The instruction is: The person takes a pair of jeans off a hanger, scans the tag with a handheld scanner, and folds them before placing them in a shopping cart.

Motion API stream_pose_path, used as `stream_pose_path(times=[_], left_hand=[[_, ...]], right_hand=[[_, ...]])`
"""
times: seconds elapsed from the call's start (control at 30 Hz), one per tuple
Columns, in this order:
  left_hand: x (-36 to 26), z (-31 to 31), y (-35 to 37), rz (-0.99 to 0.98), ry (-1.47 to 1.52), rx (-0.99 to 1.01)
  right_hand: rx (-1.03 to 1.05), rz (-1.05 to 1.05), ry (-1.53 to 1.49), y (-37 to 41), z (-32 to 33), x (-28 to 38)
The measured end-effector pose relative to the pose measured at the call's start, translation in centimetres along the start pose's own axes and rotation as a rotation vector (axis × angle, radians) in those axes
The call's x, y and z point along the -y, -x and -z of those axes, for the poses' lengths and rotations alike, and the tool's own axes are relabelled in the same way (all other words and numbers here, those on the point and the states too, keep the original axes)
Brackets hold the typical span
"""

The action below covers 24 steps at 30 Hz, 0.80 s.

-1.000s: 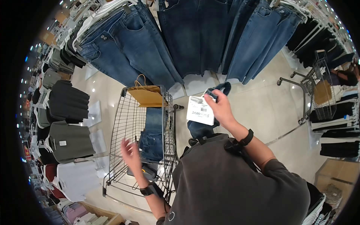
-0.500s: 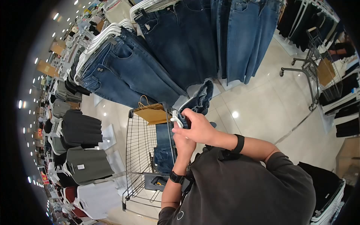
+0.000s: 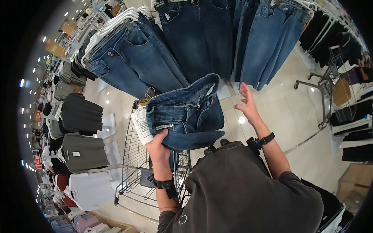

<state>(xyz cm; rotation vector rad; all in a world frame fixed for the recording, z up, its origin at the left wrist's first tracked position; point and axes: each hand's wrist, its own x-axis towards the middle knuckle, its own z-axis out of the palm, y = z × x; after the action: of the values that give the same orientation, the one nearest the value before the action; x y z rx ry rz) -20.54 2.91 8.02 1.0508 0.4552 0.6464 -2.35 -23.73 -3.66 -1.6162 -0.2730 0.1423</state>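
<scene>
My left hand (image 3: 158, 149) grips a pair of dark blue jeans (image 3: 186, 120) near one side of the waistband, thumb on top of the denim. The jeans hang spread in front of me, waistband gaping toward the top, the legs bunched or folded below. A white printed tag (image 3: 142, 126) dangles from their left side, next to my left wrist. To the right of the jeans, my right hand (image 3: 248, 104) is raised in the air with its fingers apart, touching nothing. Below the jeans stands a wire shopping cart (image 3: 134, 155), partly covered by them.
Racks of hanging jeans (image 3: 151, 54) run along the far side, on white hangers (image 3: 116, 21). Shirts (image 3: 87, 151) hang at the left. A second cart (image 3: 330, 89) stands at the right, near a person (image 3: 359, 73). A brown paper bag (image 3: 145, 101) sits in my cart, mostly hidden.
The jeans, bunched at both hands beside a white hanger earlier, are now spread out in my left hand. My right hand has let go and swung to the right, its fingers opening.
</scene>
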Motion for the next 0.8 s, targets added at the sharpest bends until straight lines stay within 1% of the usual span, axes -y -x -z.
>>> stream_pose_path(times=[0.03,0.13,0.2,0.23,0.33,0.37,0.47,0.5,0.6,0.63,0.67,0.73,0.8], left_hand=[[-0.3,0.2,0.0,0.012,0.007,0.027],[-0.8,1.0,0.5,0.041,0.044,0.111],[-0.8,1.6,0.8,0.057,0.098,0.178],[-0.8,1.8,0.9,0.068,0.118,0.179],[-0.8,2.7,0.8,0.034,0.163,0.244],[-0.8,2.8,1.0,0.03,0.184,0.224],[-0.4,4.7,1.2,0.084,0.238,0.232],[-0.4,4.9,1.2,0.098,0.247,0.215],[-1.3,4.5,1.3,0.087,0.215,0.178],[-1.4,4.3,1.3,0.039,0.186,0.183],[-1.5,4.5,1.2,0.015,0.153,0.146],[-1.4,4.9,0.8,-0.029,0.087,0.079],[-1.3,4.9,0.2,0.018,0.072,0.019]], right_hand=[[0.163,-0.052,-0.036,-0.5,-0.1,-0.6],[0.344,-0.078,-0.302,-2.5,-1.8,-2.1],[0.523,-0.12,-0.469,-4.6,-2.1,-2.3],[0.611,-0.138,-0.551,-5.3,-2.3,-2.3],[0.828,-0.28,-0.735,-6.3,-3.3,-2.9],[0.817,-0.306,-0.789,-6.4,-3.9,-3.2],[0.848,-0.371,-0.819,-5.9,-5.1,-3.2],[0.824,-0.365,-0.96,-5.1,-5.8,-1.7],[0.912,-0.352,-0.851,-4.6,-6.0,-0.3],[0.739,-0.395,-0.808,-4.2,-5.9,0.0],[0.652,-0.364,-0.729,-4.4,-5.5,0.6],[0.47,-0.296,-0.572,-4.7,-4.3,3.8],[0.292,-0.168,-0.518,-4.5,-3.2,8.1]])
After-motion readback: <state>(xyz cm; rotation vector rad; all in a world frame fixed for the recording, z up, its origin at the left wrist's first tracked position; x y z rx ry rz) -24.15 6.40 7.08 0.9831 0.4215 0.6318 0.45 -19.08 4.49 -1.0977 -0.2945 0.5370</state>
